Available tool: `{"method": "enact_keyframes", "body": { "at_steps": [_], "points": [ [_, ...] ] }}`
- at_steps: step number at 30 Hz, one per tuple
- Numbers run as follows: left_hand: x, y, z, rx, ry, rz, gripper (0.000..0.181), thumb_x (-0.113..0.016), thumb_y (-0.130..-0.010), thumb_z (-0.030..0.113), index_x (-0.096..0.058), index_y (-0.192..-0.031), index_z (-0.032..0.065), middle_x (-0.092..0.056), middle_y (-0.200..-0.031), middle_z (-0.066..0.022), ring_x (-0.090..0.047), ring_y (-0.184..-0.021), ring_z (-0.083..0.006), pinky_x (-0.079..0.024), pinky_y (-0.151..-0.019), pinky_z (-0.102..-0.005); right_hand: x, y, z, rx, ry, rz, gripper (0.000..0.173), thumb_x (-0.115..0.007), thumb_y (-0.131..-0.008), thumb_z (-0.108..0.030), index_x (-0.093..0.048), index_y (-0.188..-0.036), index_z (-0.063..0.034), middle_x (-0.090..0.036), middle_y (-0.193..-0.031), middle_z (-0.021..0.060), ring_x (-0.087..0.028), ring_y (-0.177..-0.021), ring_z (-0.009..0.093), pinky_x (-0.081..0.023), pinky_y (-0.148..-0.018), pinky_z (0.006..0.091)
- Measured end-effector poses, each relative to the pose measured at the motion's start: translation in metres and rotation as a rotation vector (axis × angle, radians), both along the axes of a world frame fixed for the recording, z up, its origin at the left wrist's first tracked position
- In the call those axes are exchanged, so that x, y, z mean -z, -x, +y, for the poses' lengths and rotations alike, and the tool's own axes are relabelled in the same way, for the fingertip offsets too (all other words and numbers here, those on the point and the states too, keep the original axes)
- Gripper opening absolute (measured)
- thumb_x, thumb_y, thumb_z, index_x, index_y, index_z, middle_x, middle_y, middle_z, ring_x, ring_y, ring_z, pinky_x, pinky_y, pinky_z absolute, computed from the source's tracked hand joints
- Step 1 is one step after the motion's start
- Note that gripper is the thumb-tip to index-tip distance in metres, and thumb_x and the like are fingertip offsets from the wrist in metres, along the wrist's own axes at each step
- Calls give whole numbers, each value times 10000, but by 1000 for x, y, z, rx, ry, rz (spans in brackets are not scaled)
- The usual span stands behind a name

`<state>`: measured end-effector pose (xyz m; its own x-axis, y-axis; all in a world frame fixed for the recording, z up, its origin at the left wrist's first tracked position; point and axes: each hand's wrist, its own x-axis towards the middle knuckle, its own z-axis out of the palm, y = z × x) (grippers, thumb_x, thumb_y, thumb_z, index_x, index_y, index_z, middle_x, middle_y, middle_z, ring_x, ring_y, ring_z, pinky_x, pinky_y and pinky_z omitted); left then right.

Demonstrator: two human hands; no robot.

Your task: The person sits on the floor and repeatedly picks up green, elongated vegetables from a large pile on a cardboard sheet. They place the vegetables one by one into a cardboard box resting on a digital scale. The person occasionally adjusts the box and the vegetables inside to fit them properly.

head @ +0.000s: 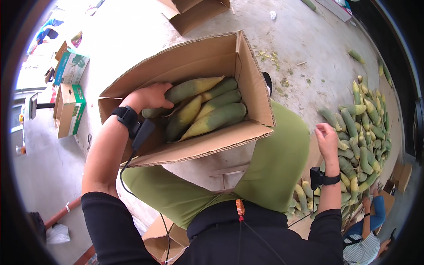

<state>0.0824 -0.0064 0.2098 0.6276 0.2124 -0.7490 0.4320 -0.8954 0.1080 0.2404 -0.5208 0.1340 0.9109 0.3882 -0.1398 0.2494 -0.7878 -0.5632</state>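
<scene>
An open cardboard box stands in front of me between my knees, with several green radishes lying in it. My left hand reaches into its left part, thumb and fingers around the thick end of one green radish. That radish lies across the upper side of the others, its yellowish tip pointing right. Out to the right, my right hand hangs beside a large heap of green radishes. Its fingers are loosely bent, and nothing shows in them.
Printed cartons stand at the left, and another open cardboard box lies ahead. Leaf scraps are scattered on the concrete floor. Behind my left side is an open carton. A person in a striped top is at the lower right.
</scene>
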Motion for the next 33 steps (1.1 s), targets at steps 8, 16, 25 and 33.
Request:
{"method": "enact_keyframes", "body": {
  "at_steps": [8, 16, 25, 33],
  "points": [
    [43, 7, 10, 93, -119, -107, 494, -657, -798, 233, -515, -1231, 44, -622, -1073, -190, -586, -1025, -322, -457, -889, -402, 76, 36, -54, 26, 136, 132, 181, -632, -788, -184, -654, -901, -43, -660, -843, 134, -642, -790, 293, -501, -707, 379],
    [-75, -1, -7, -239, 301, -329, 506, -560, -850, 39, -444, -1341, 64, -555, -1205, -135, -554, -1071, -202, -443, -905, -309, 138, 93, -86, 105, 262, 437, 215, -629, -809, -242, -675, -904, -55, -674, -822, 142, -647, -788, 287, -501, -725, 379],
    [-87, 108, -87, -265, 114, -951, 289, -520, -918, 47, -552, -1192, -39, -601, -1119, -143, -578, -1034, -220, -451, -907, -333, 176, 138, -143, 376, 256, 696, 224, -601, -790, -240, -689, -917, -78, -672, -921, 163, -641, -889, 310, -499, -784, 389],
    [-79, 125, -154, -323, -138, -1286, 275, -578, -929, 168, -607, -1101, -45, -644, -1027, -146, -621, -834, -188, -513, -687, -261, 178, 131, -195, 592, 331, 630, 204, -604, -782, -207, -679, -924, -82, -677, -918, 146, -635, -903, 310, -492, -806, 389]
  ]
}}
